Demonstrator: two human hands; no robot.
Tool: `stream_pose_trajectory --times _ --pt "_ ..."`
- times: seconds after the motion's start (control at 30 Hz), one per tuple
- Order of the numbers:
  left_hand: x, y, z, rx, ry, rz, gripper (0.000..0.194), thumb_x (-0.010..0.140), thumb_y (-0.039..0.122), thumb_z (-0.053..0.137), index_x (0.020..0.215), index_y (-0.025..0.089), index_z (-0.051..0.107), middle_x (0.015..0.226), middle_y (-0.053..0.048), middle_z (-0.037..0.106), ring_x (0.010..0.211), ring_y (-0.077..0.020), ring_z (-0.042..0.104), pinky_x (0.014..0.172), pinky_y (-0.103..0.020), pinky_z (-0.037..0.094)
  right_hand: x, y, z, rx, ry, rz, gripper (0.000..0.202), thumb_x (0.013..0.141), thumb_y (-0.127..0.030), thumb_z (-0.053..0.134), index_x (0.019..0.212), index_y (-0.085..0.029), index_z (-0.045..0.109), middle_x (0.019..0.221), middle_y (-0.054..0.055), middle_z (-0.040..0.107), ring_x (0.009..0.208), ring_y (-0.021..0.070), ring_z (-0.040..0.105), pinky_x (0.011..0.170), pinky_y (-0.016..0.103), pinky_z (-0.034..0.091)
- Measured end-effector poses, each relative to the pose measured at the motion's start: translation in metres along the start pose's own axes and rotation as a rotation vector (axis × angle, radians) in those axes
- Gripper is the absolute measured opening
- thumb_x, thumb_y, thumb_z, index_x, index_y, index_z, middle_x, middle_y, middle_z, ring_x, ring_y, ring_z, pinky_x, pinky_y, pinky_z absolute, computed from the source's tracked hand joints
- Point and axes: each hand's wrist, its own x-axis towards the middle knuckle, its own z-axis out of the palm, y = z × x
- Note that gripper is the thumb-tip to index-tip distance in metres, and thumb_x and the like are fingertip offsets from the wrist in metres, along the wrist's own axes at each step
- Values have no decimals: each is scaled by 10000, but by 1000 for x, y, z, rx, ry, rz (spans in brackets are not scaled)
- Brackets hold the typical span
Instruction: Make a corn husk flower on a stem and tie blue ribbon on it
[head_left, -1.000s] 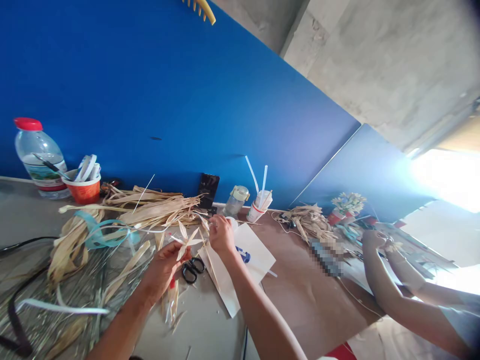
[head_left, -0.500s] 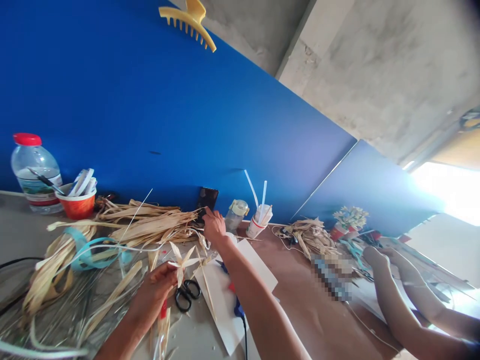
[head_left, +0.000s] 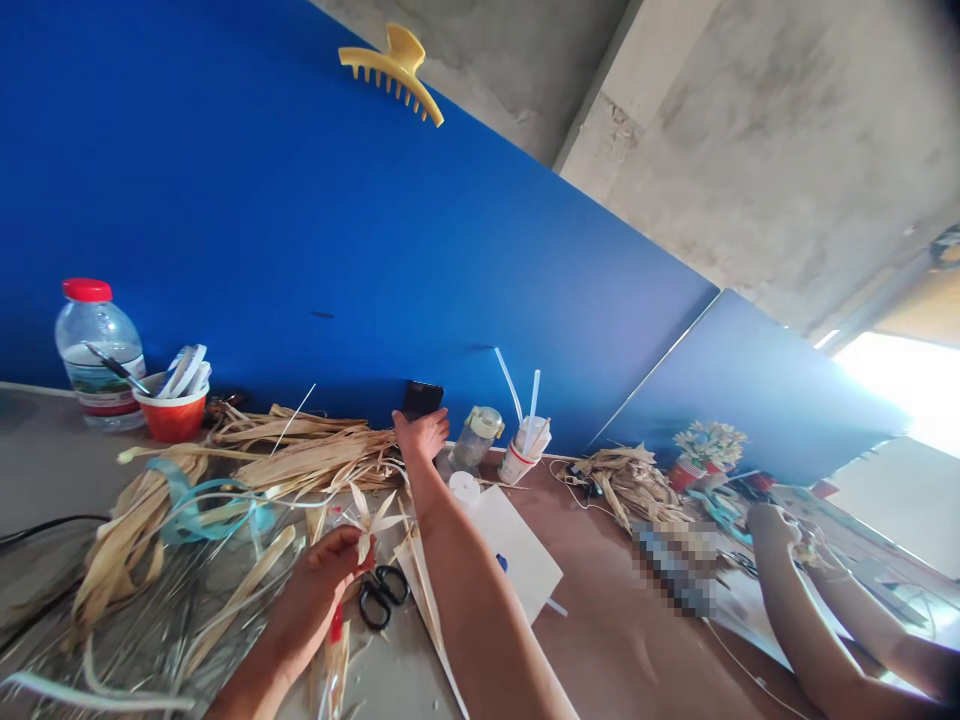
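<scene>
My left hand (head_left: pixel 328 568) pinches a pale flower (head_left: pixel 369 522) with pointed petals, which look like dried corn husk. At the foot of the blue partition, my right hand (head_left: pixel 422 433) grips the lower part of a black phone (head_left: pixel 424 398), thumb on the left and fingers on the right. Black-handled scissors (head_left: pixel 383 597) lie just right of my left hand. A bundle of dried husks (head_left: pixel 322 448) lies left of my right hand, and a clear jar (head_left: pixel 478 438) stands right of it. My right forearm partly covers the white sheets (head_left: pixel 517 555).
A red-capped bottle (head_left: pixel 97 355) and a red cup (head_left: pixel 174 412) with pens stand far left. A cup with straws (head_left: pixel 525 455) stands near the partition (head_left: pixel 225 200). Wires and blue ribbon (head_left: pixel 176 505) clutter the left. A co-worker's arms (head_left: pixel 787 600) work at the right.
My right hand has gone from touching the phone with a fingertip to gripping it, and the phone's tilt has changed. My left hand still holds the flower. The view has shifted slightly.
</scene>
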Motion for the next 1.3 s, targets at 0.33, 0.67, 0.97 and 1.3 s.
stream_pose_trajectory --times 0.33,0.67,0.97,1.3 --pt "-2 10 8 18 -13 -10 218 577 321 811 642 159 681 633 -3 641 644 -144 546 679 -270 422 8 -6 25 40 18 34 882 764 -406 642 1415 51 260 1309 432 366 1222 483 410 953 651 277" --pt "-1 4 3 52 -26 13 218 585 343 806 631 173 678 618 8 629 620 -130 519 669 -260 416 10 -7 23 62 41 17 936 729 -446 671 1408 57 267 1270 426 412 1191 469 445 936 639 306" --pt "1 3 3 73 2 22 258 563 403 817 661 196 697 635 4 640 637 -142 531 684 -265 426 -15 25 -10 -34 60 -181 691 869 -417 472 1386 18 329 1339 324 437 1252 396 397 982 533 317" --pt "0 -2 -4 74 -35 9 267 638 410 787 700 173 683 676 -8 625 667 -139 540 672 -252 426 -17 77 -42 -296 -241 -798 201 779 -123 531 889 -214 673 1127 66 676 1129 245 476 929 347 364"
